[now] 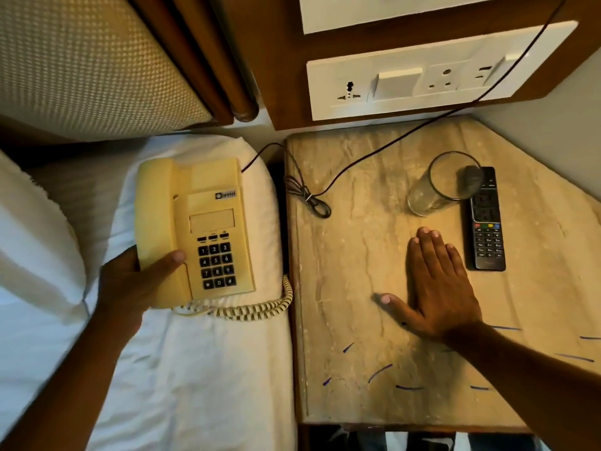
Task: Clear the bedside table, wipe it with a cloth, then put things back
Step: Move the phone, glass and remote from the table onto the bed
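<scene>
The beige marble bedside table (351, 320) fills the right half of the view. A cream telephone (201, 229) lies on the white bed left of the table, and my left hand (136, 281) grips its handset side, thumb on top. My right hand (435, 288) rests flat on the table top, fingers apart, holding nothing. Just beyond its fingertips stands an empty clear glass (439, 187). A black remote control (486, 222) lies to the right of the glass and of my right hand. No cloth is in view.
A thin black cable (357, 157) runs from the phone across the table's back, with a tied bundle (309, 196) near the left edge. A white socket panel (422, 79) is on the wooden wall behind. A pillow (35, 242) lies at the left. Blue pen marks (380, 372) cross the table's front.
</scene>
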Tool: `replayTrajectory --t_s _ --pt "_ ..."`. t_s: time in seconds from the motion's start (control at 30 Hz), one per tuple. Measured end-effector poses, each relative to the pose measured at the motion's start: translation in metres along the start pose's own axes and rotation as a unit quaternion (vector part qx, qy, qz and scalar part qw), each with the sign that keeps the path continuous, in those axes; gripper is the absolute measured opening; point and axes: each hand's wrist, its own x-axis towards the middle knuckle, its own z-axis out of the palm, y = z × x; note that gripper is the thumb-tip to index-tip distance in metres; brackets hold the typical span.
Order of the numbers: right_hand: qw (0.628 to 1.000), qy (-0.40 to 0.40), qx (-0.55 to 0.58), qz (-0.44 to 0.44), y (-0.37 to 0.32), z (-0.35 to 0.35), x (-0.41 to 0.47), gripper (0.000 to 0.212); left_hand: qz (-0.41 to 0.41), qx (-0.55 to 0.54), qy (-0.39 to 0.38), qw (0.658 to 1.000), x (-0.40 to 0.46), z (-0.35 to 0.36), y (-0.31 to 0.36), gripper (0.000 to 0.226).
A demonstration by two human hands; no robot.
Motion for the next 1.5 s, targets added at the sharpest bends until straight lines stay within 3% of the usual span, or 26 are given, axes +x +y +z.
replayTrajectory --t_s 0.17,0.23,0.3,0.37,0.4,0.5,0.6,0.7,0.8,1.0,1.13,1.23,1.3,1.4,1.5 --pt "1.000 0.006 -0.008 0.004 0.001 0.003 0.001 0.114 0.055 0.185 0.106 0.975 -0.007 0.002 0.005 0.111" --pt "1.000 0.010 -0.005 0.002 0.000 0.002 0.001 0.113 0.160 0.253 0.176 0.938 -0.017 0.025 0.010 0.098" --pt "1.000 0.016 0.010 -0.006 -0.001 0.000 0.000 0.111 0.293 0.289 0.240 0.879 -0.034 0.065 0.019 0.078" --pt "0.999 0.017 0.033 -0.015 0.004 -0.001 -0.003 0.107 0.381 0.279 0.253 0.844 -0.050 0.116 0.027 0.070" --pt "0.999 0.018 0.039 -0.018 0.009 -0.002 -0.007 0.104 0.396 0.254 0.218 0.855 -0.057 0.144 0.032 0.071" --pt "0.999 0.020 0.030 -0.020 0.027 0.001 -0.029 0.099 0.363 0.180 0.019 0.914 -0.071 0.228 0.046 0.087" --pt "1.000 0.020 0.020 -0.007 0.034 0.002 -0.040 0.100 0.309 0.118 -0.112 0.937 -0.077 0.305 0.058 0.106" --pt "1.000 0.017 0.017 -0.008 0.035 -0.002 -0.033 0.099 0.249 0.036 -0.163 0.954 -0.075 0.365 0.074 0.118" --pt "1.000 0.016 0.019 -0.010 0.035 -0.001 -0.034 0.100 0.241 0.003 -0.155 0.958 -0.061 0.385 0.083 0.096" --pt "0.999 0.022 0.021 -0.017 0.035 0.002 -0.035 0.091 0.244 -0.024 -0.127 0.961 -0.087 0.319 0.060 0.089" --pt "0.998 0.052 0.021 -0.015 0.026 0.005 -0.036 0.085 0.215 -0.025 -0.012 0.976 -0.138 0.216 0.010 0.086" --pt "0.998 0.059 0.004 -0.029 0.004 0.010 -0.030 0.086 0.174 0.078 0.072 0.979 -0.166 0.136 -0.030 0.084" --pt "0.998 0.060 0.001 -0.031 -0.026 0.015 -0.019 0.089 0.191 0.219 0.093 0.952 -0.170 0.089 -0.049 0.083" --pt "0.997 0.072 0.015 0.024 -0.060 0.022 -0.008 0.096 0.248 0.448 0.040 0.858 -0.156 0.030 -0.058 0.075" --pt "0.996 0.083 0.015 0.025 -0.060 0.027 -0.008 0.096 0.270 0.555 0.007 0.787 -0.130 -0.012 -0.056 0.068"
